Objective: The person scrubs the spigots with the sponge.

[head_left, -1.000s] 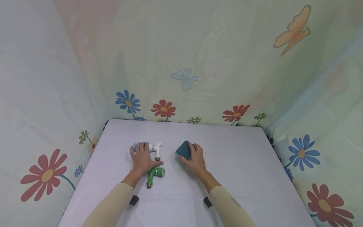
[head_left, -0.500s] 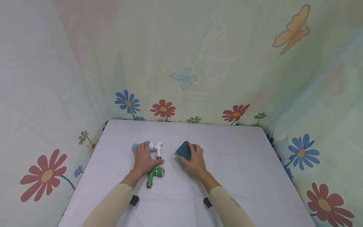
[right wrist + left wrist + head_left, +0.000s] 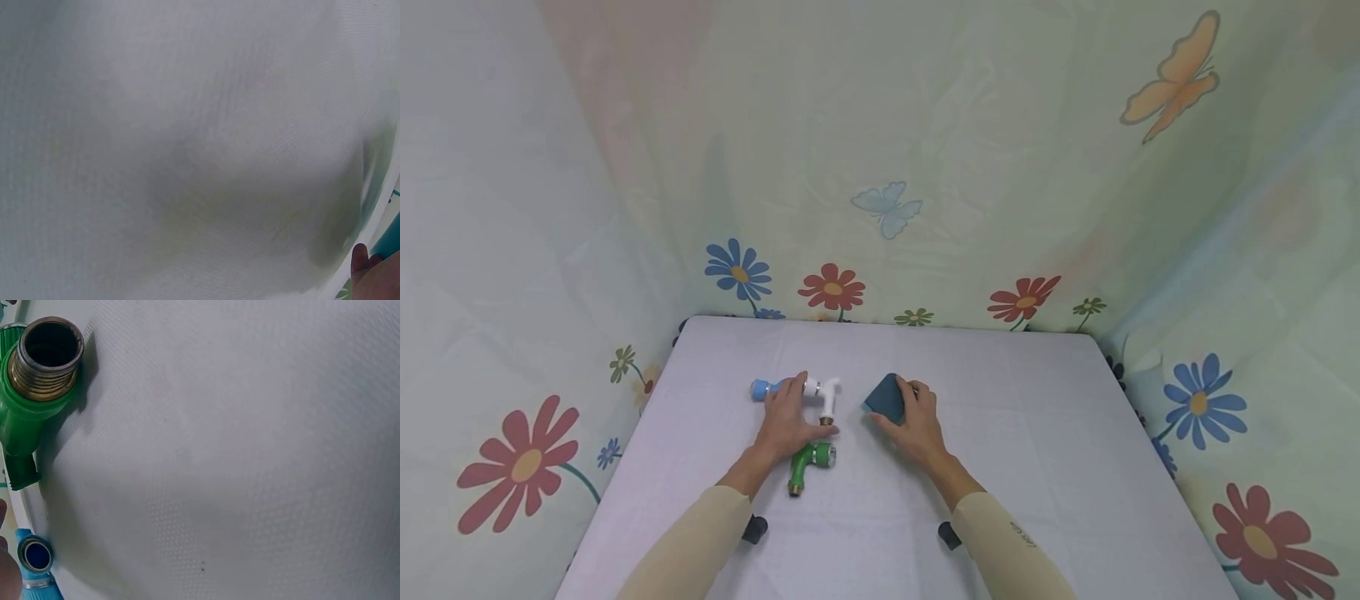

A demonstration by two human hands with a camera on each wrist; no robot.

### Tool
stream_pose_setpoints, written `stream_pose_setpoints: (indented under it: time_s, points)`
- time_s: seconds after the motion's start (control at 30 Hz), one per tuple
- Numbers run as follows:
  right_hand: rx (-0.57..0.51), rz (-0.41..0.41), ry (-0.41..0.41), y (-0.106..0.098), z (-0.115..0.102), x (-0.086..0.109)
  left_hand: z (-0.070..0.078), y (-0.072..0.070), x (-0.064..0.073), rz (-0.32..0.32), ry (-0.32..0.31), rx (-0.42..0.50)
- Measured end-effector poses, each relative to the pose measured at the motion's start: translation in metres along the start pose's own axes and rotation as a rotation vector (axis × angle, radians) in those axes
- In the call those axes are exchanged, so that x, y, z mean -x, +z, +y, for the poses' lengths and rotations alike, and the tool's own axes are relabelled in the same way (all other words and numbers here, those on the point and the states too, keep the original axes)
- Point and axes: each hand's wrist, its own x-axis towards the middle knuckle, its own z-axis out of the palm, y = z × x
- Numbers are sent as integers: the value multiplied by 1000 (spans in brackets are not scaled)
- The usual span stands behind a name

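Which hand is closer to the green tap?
Left. The left hand is just beyond the green tap; the right hand is farther away, off to its right.

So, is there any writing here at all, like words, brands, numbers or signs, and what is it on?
No text can be read for certain.
Right sleeve: a small dark mark, perhaps lettering, too small and blurred to read.
Green tap, white tap, blue fitting and dark blue block: none that I can make out on the parts showing.
Backdrop: only printed flowers and butterflies visible.
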Motion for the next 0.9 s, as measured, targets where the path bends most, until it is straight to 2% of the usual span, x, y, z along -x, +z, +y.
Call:
stream_pose_setpoints:
  time_s: [0.2, 0.47, 0.7, 0.9]
  points:
    - [-6, -2, -2, 0, -1, 0, 2, 1, 1, -33, -6, 59]
    - [-18, -25, -29, 0, -3, -2, 1, 1, 1, -57, 35, 4]
    - [-22, -16, -71, 1, -7, -2, 6, 0, 2, -62, 42, 45]
    - [-45, -32, -103, 0, -15, -3, 8, 0, 1, -62, 61, 41]
